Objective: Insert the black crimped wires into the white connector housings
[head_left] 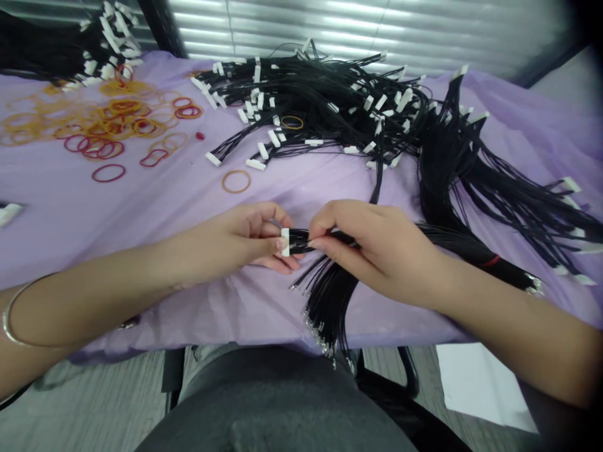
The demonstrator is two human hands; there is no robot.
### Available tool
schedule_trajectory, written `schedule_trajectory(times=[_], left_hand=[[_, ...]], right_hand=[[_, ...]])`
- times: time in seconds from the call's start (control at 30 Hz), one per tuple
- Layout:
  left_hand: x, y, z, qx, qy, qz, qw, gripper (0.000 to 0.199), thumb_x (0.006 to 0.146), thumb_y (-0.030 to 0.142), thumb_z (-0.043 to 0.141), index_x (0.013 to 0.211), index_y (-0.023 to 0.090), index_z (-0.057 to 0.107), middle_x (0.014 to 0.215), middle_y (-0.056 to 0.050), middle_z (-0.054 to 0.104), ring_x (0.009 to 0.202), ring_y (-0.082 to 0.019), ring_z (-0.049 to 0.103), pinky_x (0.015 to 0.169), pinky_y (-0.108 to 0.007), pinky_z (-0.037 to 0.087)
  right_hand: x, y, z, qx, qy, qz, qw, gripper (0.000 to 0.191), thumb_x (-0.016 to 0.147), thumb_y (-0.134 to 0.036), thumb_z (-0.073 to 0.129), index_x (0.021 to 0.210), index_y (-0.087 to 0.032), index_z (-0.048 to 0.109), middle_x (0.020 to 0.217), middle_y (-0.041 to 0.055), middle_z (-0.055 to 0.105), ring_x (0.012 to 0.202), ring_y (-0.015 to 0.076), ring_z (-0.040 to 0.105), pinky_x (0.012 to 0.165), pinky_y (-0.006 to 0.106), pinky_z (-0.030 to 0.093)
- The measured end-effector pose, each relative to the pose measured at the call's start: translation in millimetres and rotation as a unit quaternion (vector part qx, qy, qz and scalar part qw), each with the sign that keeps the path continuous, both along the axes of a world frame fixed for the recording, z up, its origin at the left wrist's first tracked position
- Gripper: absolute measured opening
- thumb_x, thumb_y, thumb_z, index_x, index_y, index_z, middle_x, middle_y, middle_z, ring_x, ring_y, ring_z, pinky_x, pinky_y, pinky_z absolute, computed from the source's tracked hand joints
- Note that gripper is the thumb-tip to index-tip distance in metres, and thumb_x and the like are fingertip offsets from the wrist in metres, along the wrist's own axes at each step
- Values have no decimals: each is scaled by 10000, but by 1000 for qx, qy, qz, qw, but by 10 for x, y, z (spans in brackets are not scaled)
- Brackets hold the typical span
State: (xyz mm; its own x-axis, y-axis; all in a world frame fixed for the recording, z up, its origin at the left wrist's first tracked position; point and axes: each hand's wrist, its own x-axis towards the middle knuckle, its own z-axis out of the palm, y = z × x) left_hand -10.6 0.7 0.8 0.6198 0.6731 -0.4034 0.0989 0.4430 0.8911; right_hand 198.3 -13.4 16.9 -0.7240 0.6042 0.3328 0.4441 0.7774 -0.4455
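My left hand [266,238] pinches a white plastic connector [285,242] between thumb and fingers. Several black wires [298,240] run out of its right side. Just to the right, my right hand [358,245] has thumb and forefinger closed on these wires. Below it hangs a bundle of loose black wires [332,301] with bare metal terminals at their tips, drooping over the table's front edge. Another bundle of black wires [461,248] lies under and behind my right wrist, tied with a red band [490,260]. My right fingers partly hide the wires they grip.
A large heap of black wire harnesses [320,94] with white connectors lies at the back. Rubber bands [117,119], yellow and red, are scattered at the left. More harnesses [108,44] sit at the back left. A purple cloth [188,182] covers the table. White paper [485,383] lies below, at the right.
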Motion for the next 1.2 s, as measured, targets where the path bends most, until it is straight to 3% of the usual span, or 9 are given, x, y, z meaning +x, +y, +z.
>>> schedule_trajectory(times=[0.1, 0.4, 0.83, 1.0, 1.1, 1.17, 1.2], left_hand=[[-2, 11, 0, -3, -13, -5, 1000, 106, 857, 37, 527, 898, 130, 495, 769, -10, 696, 727, -104, 693, 734, -233, 575], [-1, 26, -20, -22, -30, -12, 999, 107, 867, 18, 520, 879, 121, 498, 775, -8, 708, 712, -93, 694, 715, -203, 572], [-14, 36, -22, -40, -24, 2, 999, 82, 833, 85, 595, 859, 136, 535, 795, -13, 709, 735, -121, 697, 738, -245, 558], [-25, 6, -24, -34, -5, 1, 999, 85, 848, 130, 602, 880, 138, 524, 812, -19, 697, 744, -117, 688, 744, -251, 555], [-30, -49, -5, 49, 8, -17, 999, 79, 871, 145, 550, 911, 147, 481, 822, -31, 683, 780, -127, 678, 746, -266, 550], [-37, -98, 14, 189, 29, -10, 981, 59, 896, 170, 495, 947, 159, 467, 834, -34, 664, 796, -143, 667, 742, -288, 542], [-41, -122, 21, 280, 59, -2, 958, 57, 905, 186, 478, 956, 162, 481, 845, -38, 657, 806, -152, 661, 749, -297, 531]], right_hand=[[-24, -21, -49, 26, 6, -65, 998, 44, 866, -139, 533, 825, -132, 522, 683, -24, 535, 593, 65, 477, 562, 188, 384], [-56, 14, -161, 23, 4, -83, 996, 52, 791, -109, 586, 752, -101, 552, 595, -49, 429, 520, 40, 384, 509, 174, 317], [-95, -9, -262, 44, 22, -116, 992, 95, 829, -159, 557, 744, -118, 567, 615, -25, 504, 561, 69, 447, 566, 197, 354], [-100, 19, -289, 25, 18, -81, 996, 118, 877, -178, 516, 779, -125, 554, 676, 5, 542, 630, 103, 486, 608, 226, 387], [-52, 18, -193, 19, 15, -41, 999, 82, 871, -192, 528, 834, -126, 558, 805, 54, 580, 771, 140, 532, 711, 257, 440], [-3, 5, -103, 19, -13, -28, 999, 170, 844, -246, 577, 959, -123, 555, 975, 106, 595, 934, 192, 547, 823, 318, 460], [23, 1, -57, 16, -38, -44, 998, 293, 831, -273, 600, 1069, -115, 534, 1040, 126, 593, 986, 216, 547, 851, 349, 460]])
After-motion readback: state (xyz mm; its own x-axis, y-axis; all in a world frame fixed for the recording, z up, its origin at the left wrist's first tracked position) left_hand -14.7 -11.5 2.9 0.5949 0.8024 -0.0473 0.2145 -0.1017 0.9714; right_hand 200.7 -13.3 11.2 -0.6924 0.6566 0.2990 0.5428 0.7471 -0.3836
